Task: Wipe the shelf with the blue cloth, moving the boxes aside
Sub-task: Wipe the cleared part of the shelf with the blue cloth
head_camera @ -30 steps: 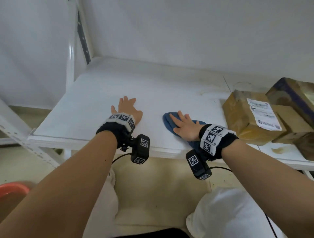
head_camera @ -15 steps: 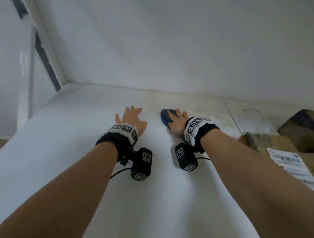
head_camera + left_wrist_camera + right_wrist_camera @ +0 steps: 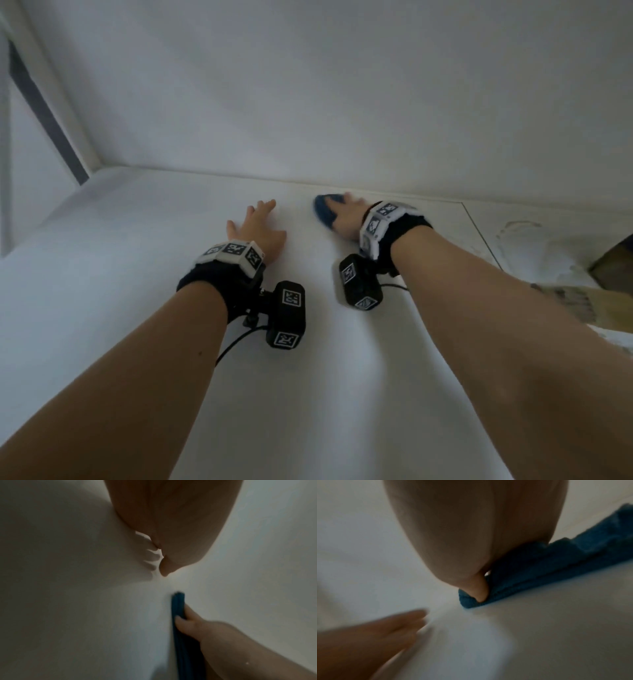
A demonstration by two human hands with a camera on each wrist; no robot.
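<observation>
Shelf [image 3: 137,260]: white board, meets the white wall [image 3: 342,85] at the back; a thin seam crosses it to the right of the hands

Left hand [image 3: 258,228]: palm down, flat on the shelf, fingers straight and slightly spread, pointing toward the back wall; holds nothing. Forearm reaches in from lower left, nearly straight. Left wrist view shows the heel of the palm [image 3: 173,520] pressed to the board, with finger shadows beside it

Right hand [image 3: 346,221]: palm down on the cloth [image 3: 325,210], fingers extended toward the wall, pressing the cloth flat to the shelf; blurred in the head view. Right wrist view shows the thumb [image 3: 479,588] lying straight on the cloth's near edge, not curled round it. Forearm comes in from lower right, angled inward

Cloth: blue, folded, on the shelf close to the back wall, just right of the left hand and apart from it; its far end sticks out past the right fingertips. Left wrist view shows it edge-on under the right fingers [image 3: 185,620]

Boxes [image 3: 613,274]: brown cardboard, at the right edge of the shelf, well apart from the cloth, partly hidden behind the right forearm

Wrist cameras [image 3: 286,313]: black units with square markers, one strapped to each wrist
</observation>
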